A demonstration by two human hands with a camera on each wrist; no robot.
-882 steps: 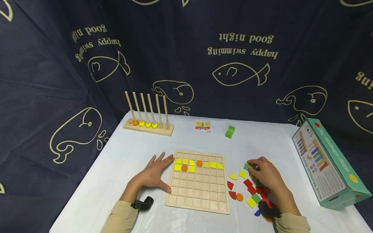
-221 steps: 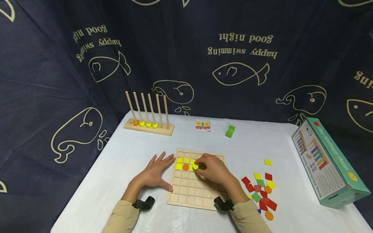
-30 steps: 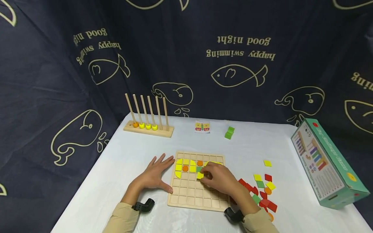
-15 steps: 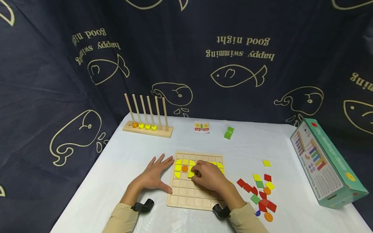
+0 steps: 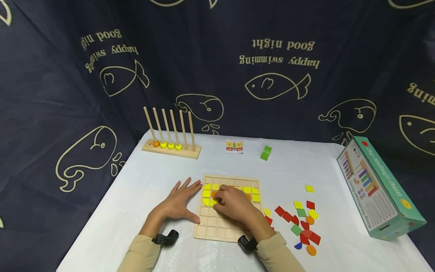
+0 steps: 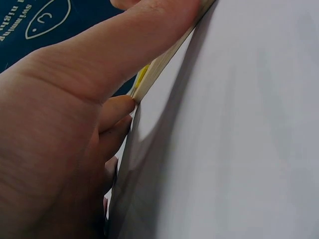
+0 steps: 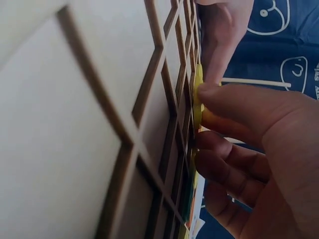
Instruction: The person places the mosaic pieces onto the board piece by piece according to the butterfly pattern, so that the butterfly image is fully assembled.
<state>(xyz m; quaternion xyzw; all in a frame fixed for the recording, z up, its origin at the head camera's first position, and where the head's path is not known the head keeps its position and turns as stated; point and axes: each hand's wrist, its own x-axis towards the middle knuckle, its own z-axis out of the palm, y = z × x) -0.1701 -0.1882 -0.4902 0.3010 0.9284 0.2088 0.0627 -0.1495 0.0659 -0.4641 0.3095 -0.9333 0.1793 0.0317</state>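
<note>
My left hand (image 5: pixel 176 204) lies with its fingers spread at the left side of the wooden grid board (image 5: pixel 210 231), its thumb and fingertips at the board's edge. With thumb and fingers my right hand (image 5: pixel 232 204) pinches a yellow tile (image 7: pixel 198 99) low over the third row, near the left side. To the left of it sits a yellow quarter-round tile (image 5: pixel 205 202). Yellow square tiles (image 5: pixel 206 193) and an orange disc (image 5: pixel 213 194) fill cells above. More yellow tiles (image 5: pixel 255 197) stand at the board's right. My right hand hides the middle cells.
Loose red tiles (image 5: pixel 315 238), green tiles (image 5: pixel 296 229), yellow tiles and orange discs (image 5: pixel 311 250) lie right of the board. Behind it are a peg rack (image 5: pixel 171 149), a butterfly picture card (image 5: pixel 234 146) and green blocks (image 5: pixel 266 153). A box (image 5: pixel 377 196) stands far right.
Over the last second my right hand has moved left across the board with the yellow tile. Since the earliest frame, more tiles fill the second and third rows. My left hand stays put.
</note>
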